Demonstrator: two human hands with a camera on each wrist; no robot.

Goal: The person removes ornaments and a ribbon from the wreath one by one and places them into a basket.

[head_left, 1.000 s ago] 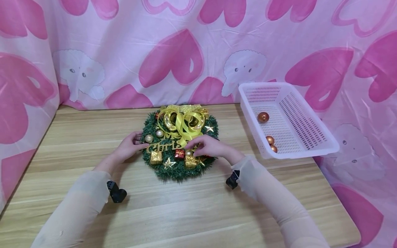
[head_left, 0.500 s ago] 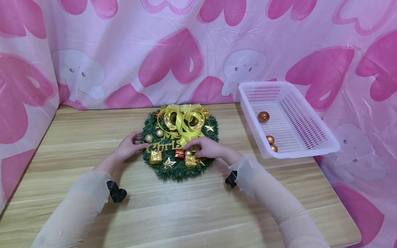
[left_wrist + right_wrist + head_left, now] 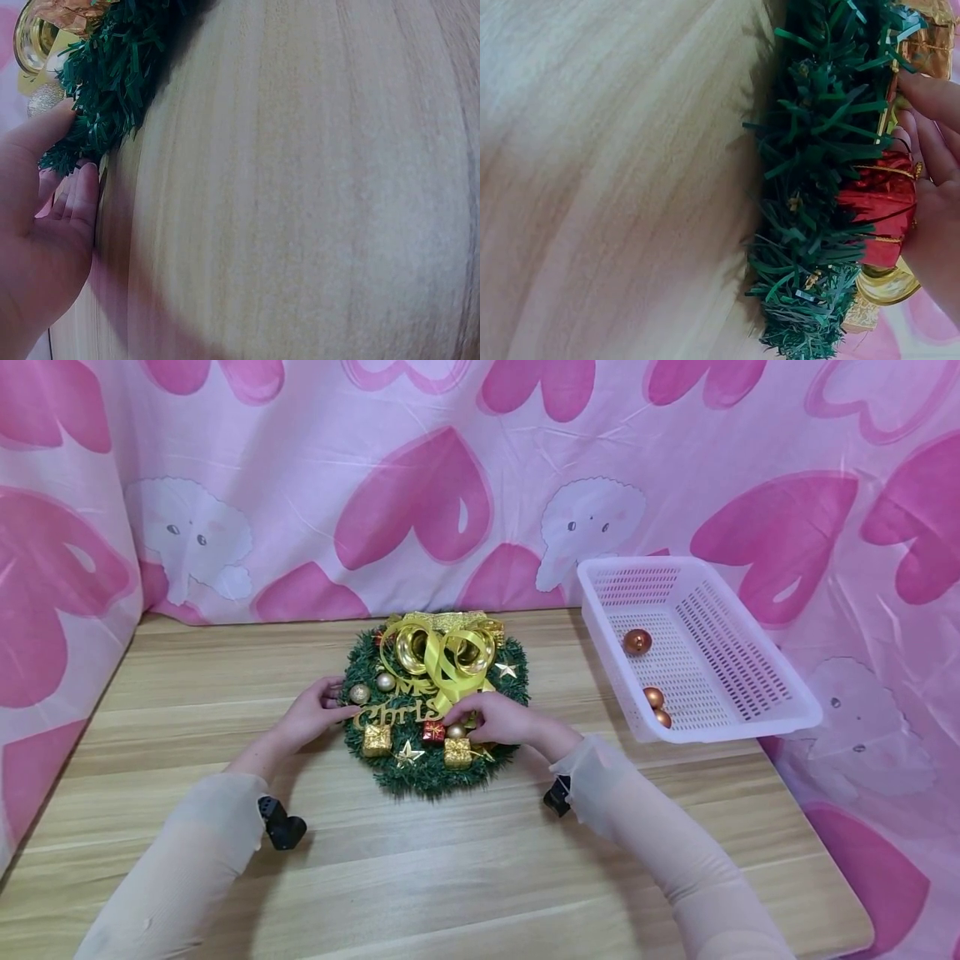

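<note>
A round green Christmas wreath (image 3: 431, 783) lies on the table, bearing gold bells, yellow ribbon, gold lettering (image 3: 405, 713), stars, small balls and gift boxes. My left hand (image 3: 309, 717) grips its left edge, thumb on top and fingers low at the side, as the left wrist view shows. Over the lower right part, my right hand (image 3: 504, 720) has bent fingers among the ornaments, hiding the end of the lettering. Its thumb is right at a gold gift box (image 3: 457, 752). In the right wrist view a red gift box (image 3: 881, 214) sits beside the fingers; I cannot tell what they pinch.
A white perforated basket (image 3: 738, 731) stands at the right, with several copper-coloured balls (image 3: 637, 642) inside. The wooden table (image 3: 420, 868) ends at a pink heart-patterned cloth (image 3: 300, 518) behind and at both sides.
My right hand has shifted slightly left and its thumb and fingers have drawn closer together. The gold gift box by the thumb has turned slightly. My left hand stays in place.
</note>
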